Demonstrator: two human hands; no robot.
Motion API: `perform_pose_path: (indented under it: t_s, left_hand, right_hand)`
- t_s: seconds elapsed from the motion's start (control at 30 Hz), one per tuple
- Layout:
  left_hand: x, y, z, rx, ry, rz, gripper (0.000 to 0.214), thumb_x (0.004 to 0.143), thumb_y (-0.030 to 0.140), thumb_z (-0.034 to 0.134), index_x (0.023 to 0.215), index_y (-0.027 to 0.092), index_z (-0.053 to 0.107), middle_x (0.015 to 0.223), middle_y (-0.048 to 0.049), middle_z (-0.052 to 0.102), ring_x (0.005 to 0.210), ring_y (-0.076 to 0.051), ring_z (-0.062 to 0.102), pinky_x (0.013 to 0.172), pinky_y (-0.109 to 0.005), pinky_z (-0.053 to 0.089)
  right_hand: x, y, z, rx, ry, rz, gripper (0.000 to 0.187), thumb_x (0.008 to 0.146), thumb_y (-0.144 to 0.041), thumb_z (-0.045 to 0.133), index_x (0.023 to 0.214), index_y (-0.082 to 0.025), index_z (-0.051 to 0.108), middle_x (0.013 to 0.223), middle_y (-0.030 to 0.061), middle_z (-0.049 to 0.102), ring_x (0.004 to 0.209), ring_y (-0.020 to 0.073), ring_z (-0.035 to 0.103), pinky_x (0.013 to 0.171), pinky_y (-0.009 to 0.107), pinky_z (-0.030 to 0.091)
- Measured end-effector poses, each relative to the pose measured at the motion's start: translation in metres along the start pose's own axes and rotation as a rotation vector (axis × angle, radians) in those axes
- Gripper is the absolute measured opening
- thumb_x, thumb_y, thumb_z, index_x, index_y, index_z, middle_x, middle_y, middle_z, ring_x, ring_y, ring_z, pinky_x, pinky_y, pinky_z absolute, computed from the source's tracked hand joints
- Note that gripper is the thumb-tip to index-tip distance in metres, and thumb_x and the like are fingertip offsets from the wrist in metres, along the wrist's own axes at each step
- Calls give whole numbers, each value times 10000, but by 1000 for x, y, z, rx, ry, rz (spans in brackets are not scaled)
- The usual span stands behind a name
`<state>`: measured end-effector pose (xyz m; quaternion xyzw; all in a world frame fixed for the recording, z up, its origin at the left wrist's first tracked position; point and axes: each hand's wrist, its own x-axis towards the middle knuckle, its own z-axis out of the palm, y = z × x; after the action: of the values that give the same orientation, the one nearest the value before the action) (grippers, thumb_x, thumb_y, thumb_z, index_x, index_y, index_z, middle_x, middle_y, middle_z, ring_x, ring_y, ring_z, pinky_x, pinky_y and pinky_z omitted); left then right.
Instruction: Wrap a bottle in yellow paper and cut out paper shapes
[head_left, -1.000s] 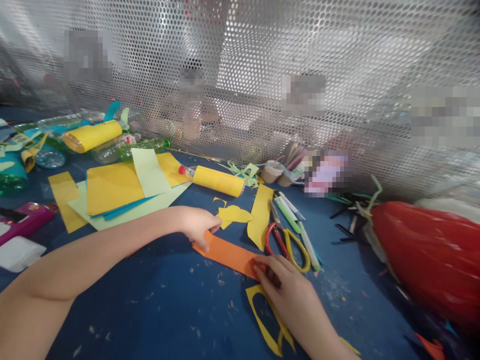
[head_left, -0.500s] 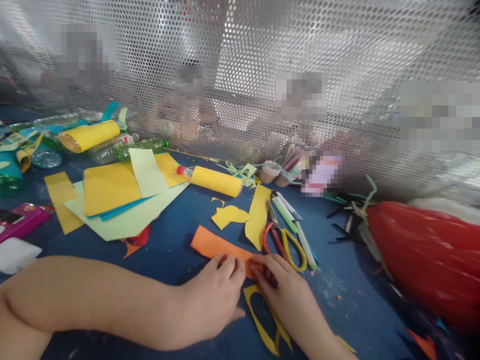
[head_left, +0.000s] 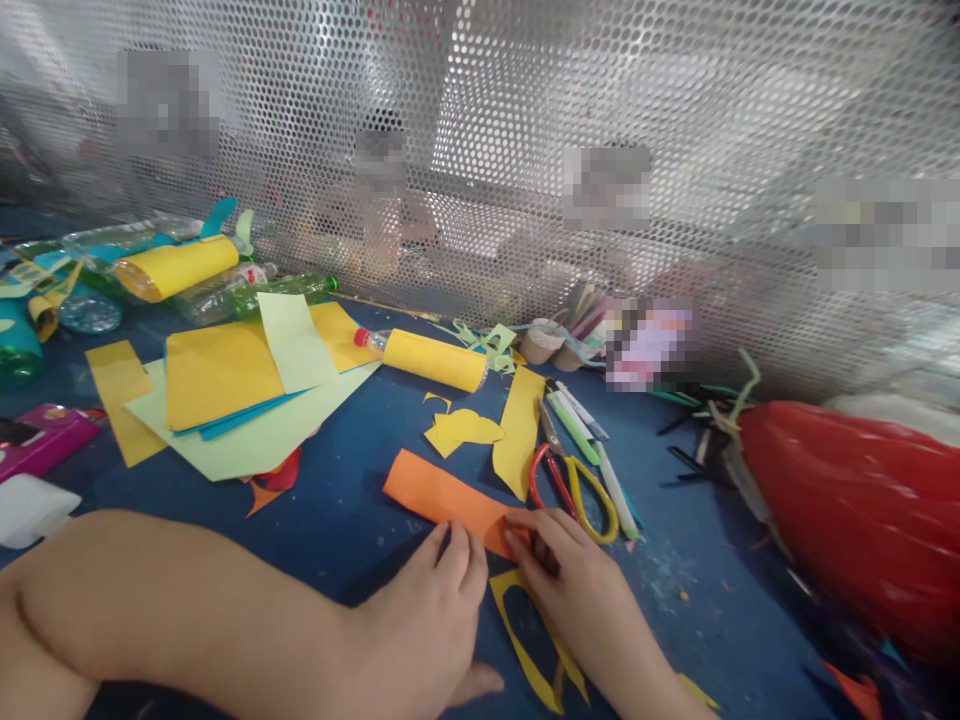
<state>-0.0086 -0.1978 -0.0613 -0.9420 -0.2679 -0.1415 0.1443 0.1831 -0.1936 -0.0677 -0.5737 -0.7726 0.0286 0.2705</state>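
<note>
An orange paper strip (head_left: 442, 497) lies flat on the blue table (head_left: 330, 520). My left hand (head_left: 427, 625) rests with fingers stretched out, its fingertips on the strip's near edge. My right hand (head_left: 581, 590) presses its fingertips on the strip's right end, fingers flat. A yellow paper cut-out frame (head_left: 536, 655) lies under and between my two hands. Red and yellow scissors (head_left: 574, 480) lie just beyond my right hand.
Sheets of yellow, green and blue paper (head_left: 240, 385) are stacked at the left. A yellow-wrapped bottle (head_left: 431, 358), yellow scraps (head_left: 517, 430), pens (head_left: 592, 440) and a red shiny object (head_left: 855, 510) lie around. A perforated metal screen (head_left: 525, 150) closes the back.
My left hand left the strip's far left end and moved to its near edge beside my right hand, then slid slightly nearer. The right hand stayed put.
</note>
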Motion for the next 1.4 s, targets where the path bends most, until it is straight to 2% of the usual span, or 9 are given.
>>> perform_pose_path:
  t_s: [0.17, 0.33, 0.57, 0.67, 0.77, 0.87, 0.97, 1.1, 1.4]
  left_hand:
    - [2, -1, -1, -23, -29, -5, 646, 762, 606, 546, 1057, 46, 674, 1087, -190, 655, 984, -307, 592, 850, -386, 435]
    - [-3, 5, 5, 4, 15, -28, 710, 796, 582, 513, 1103, -50, 615, 1119, -262, 619, 1014, -324, 611, 843, -368, 446]
    - [-4, 3, 5, 47, 82, 24, 628, 829, 543, 484, 1070, -17, 635, 1057, -244, 651, 1002, -336, 623, 847, -402, 445]
    - [-3, 2, 6, 50, 83, 28, 620, 833, 537, 485, 1046, -23, 645, 1054, -253, 648, 994, -340, 626, 842, -407, 444]
    - [-3, 2, 6, 46, 67, 33, 613, 843, 523, 481, 1054, -31, 638, 1060, -261, 642, 998, -341, 624, 850, -413, 439]
    - [-3, 3, 5, 45, 71, 29, 619, 839, 523, 483, 1046, -40, 639, 1051, -265, 644, 997, -344, 624, 857, -413, 437]
    - [-3, 2, 5, 50, 80, 43, 613, 845, 518, 475, 1048, -37, 638, 1036, -252, 655, 993, -341, 627, 859, -414, 438]
    - [-3, 2, 5, 55, 63, 51, 591, 859, 504, 461, 1053, -27, 632, 1038, -244, 658, 1004, -338, 622, 864, -420, 434]
    - [-1, 1, -1, 27, 55, 37, 515, 832, 494, 510, 1002, 18, 607, 1016, -247, 665, 1012, -341, 622, 849, -397, 454]
  right_hand:
    - [0, -2, -2, 11, -20, 4, 167, 910, -270, 440, 916, -213, 597, 807, 35, 614, 612, 138, 606, 561, 236, 516]
    - [1, -4, -3, 22, -30, 25, 179, 915, -279, 431, 899, -214, 596, 778, 29, 596, 574, 131, 581, 536, 237, 501]
    - [-1, -2, -2, 24, -37, 21, 184, 921, -267, 422, 905, -205, 595, 807, 39, 591, 600, 131, 572, 562, 243, 504]
    - [-2, -1, -2, -49, 4, -40, 203, 918, -277, 429, 900, -204, 618, 851, 64, 583, 720, 165, 581, 640, 281, 517]
    - [-2, -3, -5, -218, 131, -114, 209, 893, -306, 478, 914, -220, 667, 992, 108, 563, 859, 228, 551, 731, 382, 504]
    - [-3, -9, -9, -258, 179, -227, 199, 866, -245, 516, 970, -234, 685, 1059, 115, 557, 931, 251, 526, 774, 420, 484]
    - [-3, -17, -12, -162, 107, -351, 226, 845, -178, 523, 978, -245, 693, 977, 87, 601, 907, 219, 542, 786, 389, 483]
    - [0, -21, -12, -87, 54, -377, 241, 843, -176, 522, 1005, -238, 690, 902, 73, 621, 866, 200, 557, 778, 368, 487]
    - [2, -25, -14, -236, 119, -491, 236, 864, -131, 453, 798, -196, 670, 724, 21, 634, 754, 164, 563, 855, 366, 444]
